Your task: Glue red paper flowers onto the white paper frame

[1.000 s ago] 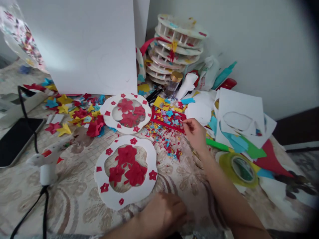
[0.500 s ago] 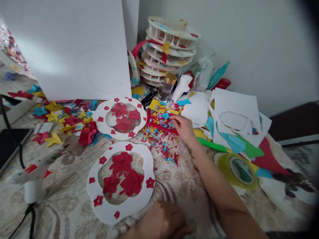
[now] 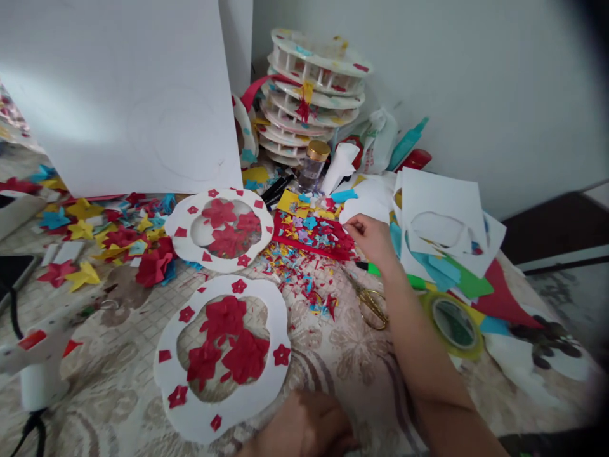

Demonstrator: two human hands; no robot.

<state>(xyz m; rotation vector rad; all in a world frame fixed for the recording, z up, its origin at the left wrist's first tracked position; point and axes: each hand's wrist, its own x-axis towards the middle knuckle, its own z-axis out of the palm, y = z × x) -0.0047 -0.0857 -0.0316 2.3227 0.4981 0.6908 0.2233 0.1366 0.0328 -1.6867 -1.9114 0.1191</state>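
My right hand (image 3: 368,238) is at the right end of a shallow red tray (image 3: 309,252) full of small coloured paper bits. Its thumb and fingertips are pinched together; anything between them is too small to make out. My left hand (image 3: 304,424) rests curled on the table at the bottom edge, its palm hidden. Left of it lies a white scalloped paper ring (image 3: 278,397) with red flowers in its opening and small red pieces round its rim. A second such ring (image 3: 182,245) lies just behind. Gold-handled scissors (image 3: 372,309) are beside my right forearm.
A glue gun (image 3: 40,365) stands at the left. Paper flowers and stars (image 3: 85,230) are heaped behind it. A tiered white structure (image 3: 309,98), a gold-lidded jar (image 3: 311,168) and a white board (image 3: 143,95) stand at the back. Yellow tape (image 3: 435,311) and paper offcuts (image 3: 445,190) lie right.
My right hand has moved right along the red tray, from over the paper bits to its right end. The scissors now show more fully. My left hand stays curled, and the view has shifted slightly.
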